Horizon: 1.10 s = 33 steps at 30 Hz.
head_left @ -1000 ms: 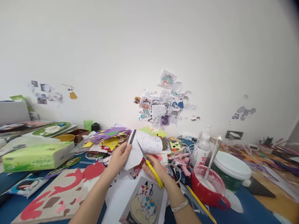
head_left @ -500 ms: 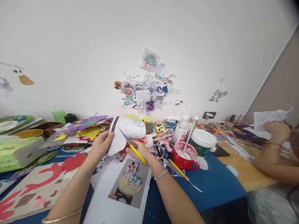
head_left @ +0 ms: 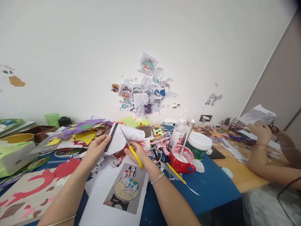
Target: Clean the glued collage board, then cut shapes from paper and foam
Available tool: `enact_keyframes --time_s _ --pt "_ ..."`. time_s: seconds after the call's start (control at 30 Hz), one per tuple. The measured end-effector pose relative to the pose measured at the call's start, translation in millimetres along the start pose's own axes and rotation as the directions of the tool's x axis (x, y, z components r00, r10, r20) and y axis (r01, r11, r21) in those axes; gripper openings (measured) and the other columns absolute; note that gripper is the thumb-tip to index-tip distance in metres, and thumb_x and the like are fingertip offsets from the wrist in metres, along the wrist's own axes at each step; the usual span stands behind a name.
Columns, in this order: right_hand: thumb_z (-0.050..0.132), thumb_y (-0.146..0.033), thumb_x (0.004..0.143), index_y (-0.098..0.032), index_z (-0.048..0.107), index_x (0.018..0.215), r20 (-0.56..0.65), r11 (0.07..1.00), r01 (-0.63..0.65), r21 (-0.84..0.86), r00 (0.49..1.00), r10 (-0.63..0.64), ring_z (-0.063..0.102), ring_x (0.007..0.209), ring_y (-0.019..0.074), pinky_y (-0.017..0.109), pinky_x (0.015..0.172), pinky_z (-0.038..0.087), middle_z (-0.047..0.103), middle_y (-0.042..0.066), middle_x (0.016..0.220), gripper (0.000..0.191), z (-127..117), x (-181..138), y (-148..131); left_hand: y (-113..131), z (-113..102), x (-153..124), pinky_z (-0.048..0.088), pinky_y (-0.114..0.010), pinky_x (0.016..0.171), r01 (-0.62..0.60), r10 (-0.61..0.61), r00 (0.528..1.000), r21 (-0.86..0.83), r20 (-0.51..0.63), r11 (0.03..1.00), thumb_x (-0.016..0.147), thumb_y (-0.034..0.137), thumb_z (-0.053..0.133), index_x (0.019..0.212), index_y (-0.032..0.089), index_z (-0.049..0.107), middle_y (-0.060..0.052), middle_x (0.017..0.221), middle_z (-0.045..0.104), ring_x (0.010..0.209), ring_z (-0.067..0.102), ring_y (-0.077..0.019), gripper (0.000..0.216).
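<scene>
Between my hands is a curled sheet of white paper (head_left: 117, 142) with black line drawings and a dark strip along its left side. My left hand (head_left: 99, 145) pinches the paper at that left edge. In my right hand (head_left: 137, 150) are yellow-handled scissors (head_left: 135, 156), their blades pointing up and left across the paper. Fingers hide part of the scissor handles. Below my hands lies a white sheet (head_left: 98, 201) with a printed colour picture (head_left: 128, 188) of two cartoon figures in a round shape.
A red cup (head_left: 182, 161) of white paste with a spoon, a bottle (head_left: 178, 133) and a white tub (head_left: 199, 142) stand to the right. Coloured paper scraps (head_left: 80, 130) pile up at left. Another person's hand (head_left: 258, 131) holds paper at far right.
The view has shifted a little to the right. My hands still hold the paper and scissors, and the paper's right part is curled more tightly. The other person's paper has tilted, with scissors now showing beside it.
</scene>
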State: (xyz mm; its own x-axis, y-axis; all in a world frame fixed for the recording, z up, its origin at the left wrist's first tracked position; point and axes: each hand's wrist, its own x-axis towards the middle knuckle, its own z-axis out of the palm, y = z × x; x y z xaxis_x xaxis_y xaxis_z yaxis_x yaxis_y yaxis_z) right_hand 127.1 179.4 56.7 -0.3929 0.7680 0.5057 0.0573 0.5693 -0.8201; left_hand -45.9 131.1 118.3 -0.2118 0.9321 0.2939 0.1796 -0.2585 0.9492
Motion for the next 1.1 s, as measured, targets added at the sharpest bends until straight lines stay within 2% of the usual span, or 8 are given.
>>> enact_keyframes --time_s 0.07,0.13,0.23,0.33,0.43,0.57,0.73,1.1 --pt "0.059 -0.056 0.071 -0.014 0.056 0.1 -0.015 0.999 0.002 0.051 1.0 -0.001 0.059 0.069 0.0173 0.027 0.06 0.048 0.061 0.003 0.075 0.051 0.1 1.1 -0.1 1.0 -0.2 -2.5 0.039 -0.02 0.044 -0.018 0.019 0.999 -0.025 0.045 1.0 0.066 0.056 0.06 0.084 0.018 0.058 0.003 0.06 0.058 0.05 0.05 -0.0121 0.042" --pt "0.058 -0.057 0.072 -0.015 0.055 0.099 -0.028 0.996 0.016 0.091 1.0 -0.013 0.058 0.066 0.0157 0.026 0.059 0.047 0.06 0.002 0.074 0.05 0.4 1.4 -0.8 2.7 0.3 -7.4 0.043 -0.023 0.048 -0.074 0.073 0.986 -0.002 0.148 0.997 0.067 0.055 0.059 0.084 0.018 0.059 0.002 0.059 0.059 0.05 0.052 -0.0136 0.041" --pt "0.058 -0.057 0.073 -0.015 0.055 0.1 -0.041 0.99 0.042 0.135 0.998 -0.037 0.057 0.064 0.0146 0.025 0.057 0.046 0.06 0.002 0.074 0.05 1.2 0.6 -1.4 3.3 4.5 -15.9 0.045 -0.027 0.056 -0.176 0.13 0.946 0.136 0.296 0.975 0.067 0.059 0.056 0.066 0.017 0.059 -0.001 0.055 0.06 0.052 0.055 -0.0168 0.042" --pt "0.056 -0.058 0.075 -0.015 0.055 0.101 -0.034 0.982 0.061 0.177 0.998 -0.056 0.057 0.06 0.0141 0.025 0.055 0.045 0.063 0.004 0.074 0.05 2.7 -0.2 -1.8 0.7 12.2 -20.4 0.044 -0.028 0.059 -0.185 0.125 0.958 0.222 0.26 0.957 0.073 0.065 0.041 0.05 0.019 0.055 -0.003 0.05 0.058 0.054 0.054 -0.0184 0.053" --pt "0.055 -0.058 0.076 -0.014 0.055 0.104 -0.028 0.974 0.072 0.215 0.997 -0.067 0.058 0.059 0.0148 0.026 0.055 0.045 0.066 0.007 0.078 0.052 4.7 -0.8 -4.4 -1.6 18.7 -20.5 0.044 -0.029 0.06 -0.147 0.11 0.967 0.149 0.231 0.978 0.078 0.065 0.03 0.046 0.019 0.053 -0.004 0.046 0.056 0.052 0.054 -0.0183 0.061" --pt "0.056 -0.061 0.073 -0.016 0.055 0.103 -0.036 0.964 0.092 0.25 0.996 -0.086 0.06 0.074 0.0188 0.028 0.064 0.047 0.065 0.008 0.086 0.053 5.9 -2.0 -12.6 -0.9 22.3 -19.8 0.043 -0.028 0.054 -0.069 0.074 0.974 -0.029 0.216 0.997 0.078 0.064 0.034 0.062 0.017 0.058 -0.002 0.044 0.057 0.047 0.054 -0.0178 0.056" --pt "0.054 -0.063 0.073 -0.017 0.053 0.096 -0.017 0.967 0.081 0.242 0.997 -0.079 0.055 0.064 0.0152 0.026 0.057 0.044 0.06 0.004 0.075 0.051 3.5 -3.7 -21.7 -4.3 23.6 -18.6 0.041 -0.027 0.049 -0.088 0.112 0.962 -0.105 0.249 0.991 0.08 0.063 0.034 0.071 0.016 0.06 -0.001 0.042 0.056 0.044 0.053 -0.0175 0.055" --pt "0.052 -0.062 0.075 -0.017 0.05 0.09 -0.016 0.968 0.075 0.239 0.997 -0.074 0.043 0.049 0.0098 0.022 0.047 0.038 0.047 -0.003 0.06 0.048 5.4 -4.4 -20.3 -5.0 27.2 -18.0 0.039 -0.026 0.047 -0.084 0.111 0.965 -0.118 0.239 0.989 0.079 0.063 0.035 0.061 0.017 0.056 -0.001 0.042 0.056 0.041 0.053 -0.0161 0.055"
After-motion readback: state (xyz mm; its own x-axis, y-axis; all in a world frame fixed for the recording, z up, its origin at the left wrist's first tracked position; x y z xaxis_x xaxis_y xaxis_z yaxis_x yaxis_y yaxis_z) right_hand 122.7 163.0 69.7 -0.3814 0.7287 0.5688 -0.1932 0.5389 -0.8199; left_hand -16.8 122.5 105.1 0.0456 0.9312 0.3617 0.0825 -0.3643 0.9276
